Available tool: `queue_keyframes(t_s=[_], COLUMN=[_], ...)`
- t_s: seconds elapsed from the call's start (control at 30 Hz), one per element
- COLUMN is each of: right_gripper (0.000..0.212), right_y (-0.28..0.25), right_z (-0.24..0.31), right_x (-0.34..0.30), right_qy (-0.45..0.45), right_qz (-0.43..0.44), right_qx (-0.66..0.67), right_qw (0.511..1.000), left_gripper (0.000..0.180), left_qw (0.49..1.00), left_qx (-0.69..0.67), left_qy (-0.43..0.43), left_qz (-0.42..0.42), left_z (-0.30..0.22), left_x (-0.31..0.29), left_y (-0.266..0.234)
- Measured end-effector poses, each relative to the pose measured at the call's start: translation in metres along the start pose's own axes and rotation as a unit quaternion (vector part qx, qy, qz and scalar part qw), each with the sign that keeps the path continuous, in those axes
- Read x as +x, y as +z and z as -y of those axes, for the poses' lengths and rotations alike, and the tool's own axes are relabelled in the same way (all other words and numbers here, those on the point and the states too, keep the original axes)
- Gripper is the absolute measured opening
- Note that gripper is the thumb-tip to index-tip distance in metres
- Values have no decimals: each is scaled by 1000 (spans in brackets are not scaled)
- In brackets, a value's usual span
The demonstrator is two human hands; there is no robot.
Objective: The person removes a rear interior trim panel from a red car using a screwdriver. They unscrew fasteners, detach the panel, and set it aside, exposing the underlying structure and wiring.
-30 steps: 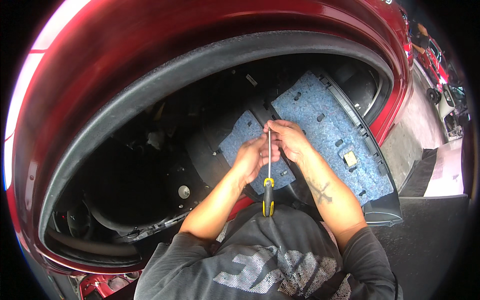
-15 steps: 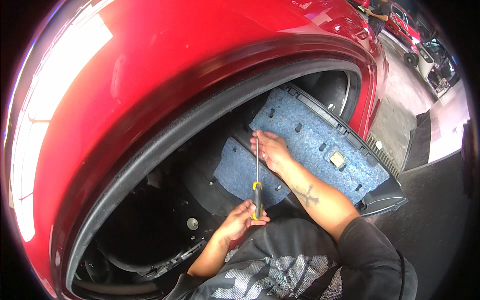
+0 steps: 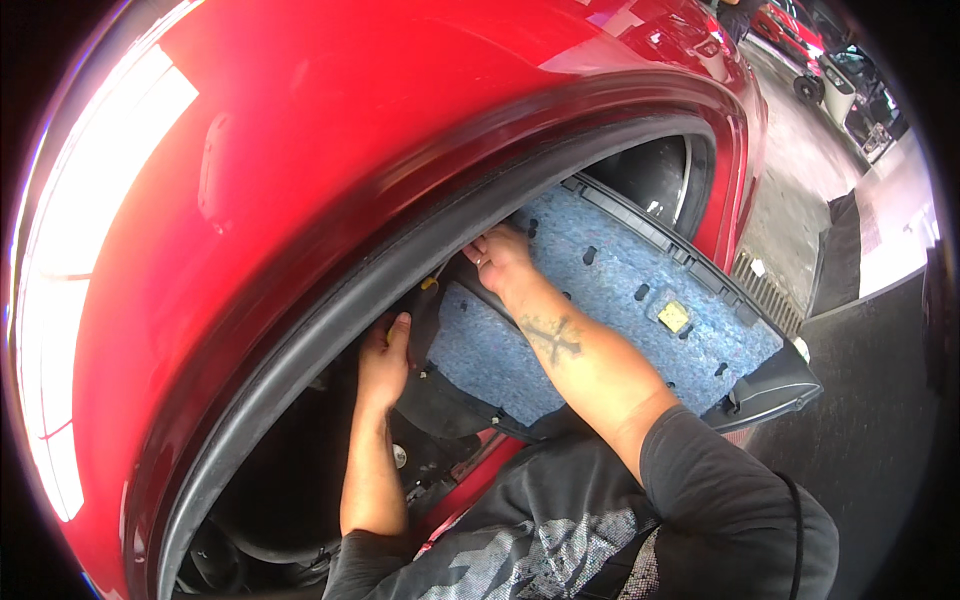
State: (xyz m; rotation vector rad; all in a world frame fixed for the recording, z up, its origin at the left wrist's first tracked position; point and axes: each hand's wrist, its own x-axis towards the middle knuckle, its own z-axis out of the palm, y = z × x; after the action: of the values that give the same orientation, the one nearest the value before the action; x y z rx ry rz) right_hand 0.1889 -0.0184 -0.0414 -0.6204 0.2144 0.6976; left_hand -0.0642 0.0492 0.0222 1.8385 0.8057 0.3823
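My left hand [image 3: 384, 362] is closed round the handle of a screwdriver [image 3: 430, 284], under the upper edge of the red car's opening. Only a yellow part of the handle and a little of the shaft show; the rest is hidden by the hand and the dark. Beyond it, my right hand [image 3: 500, 262] has its fingers curled at the far end of the shaft, by the black seal [image 3: 400, 238]. What those fingers pinch cannot be made out. Beneath my right forearm lies a black trim panel [image 3: 765, 400] backed with blue felt [image 3: 620, 270].
The red body panel [image 3: 330, 110] arches over the opening. Inside it is a dark cavity [image 3: 290, 480] with black parts. A yellow foam block [image 3: 673, 317] sits on the felt. To the right are a floor grate [image 3: 770, 295] and, farther off, a wheeled vehicle [image 3: 808, 88].
Both hands have moved left and farther in, under the opening's edge. The screwdriver, upright in full view before, is now tilted and mostly hidden.
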Motion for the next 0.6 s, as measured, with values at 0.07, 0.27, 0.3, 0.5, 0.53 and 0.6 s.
queue_keyframes(t_s=[0.07,0.27,0.3,0.5,0.53,0.6], right_gripper=[27,29,29,27,26,25], right_y=[-3,3,3,-1,1,6], right_z=[1,4,4,1,1,3], right_x=[2,1,3,12,9,4], right_qy=[4,33,40,39,41,43], right_qz=[7,10,8,23,21,19], right_qx=[-1,18,21,59,60,62], right_qw=[1000,999,999,997,997,997], left_gripper=[46,56,54,47,47,47], left_qw=[999,968,953,886,885,872], left_qx=[45,210,251,387,397,413], left_qy=[7,129,165,254,242,263], left_qz=[-27,-42,-47,-38,-29,-19], left_z=[-20,-15,-21,-87,-99,-110], left_x=[-1,27,29,29,26,29], left_y=[0,-26,-28,-28,-28,-29])
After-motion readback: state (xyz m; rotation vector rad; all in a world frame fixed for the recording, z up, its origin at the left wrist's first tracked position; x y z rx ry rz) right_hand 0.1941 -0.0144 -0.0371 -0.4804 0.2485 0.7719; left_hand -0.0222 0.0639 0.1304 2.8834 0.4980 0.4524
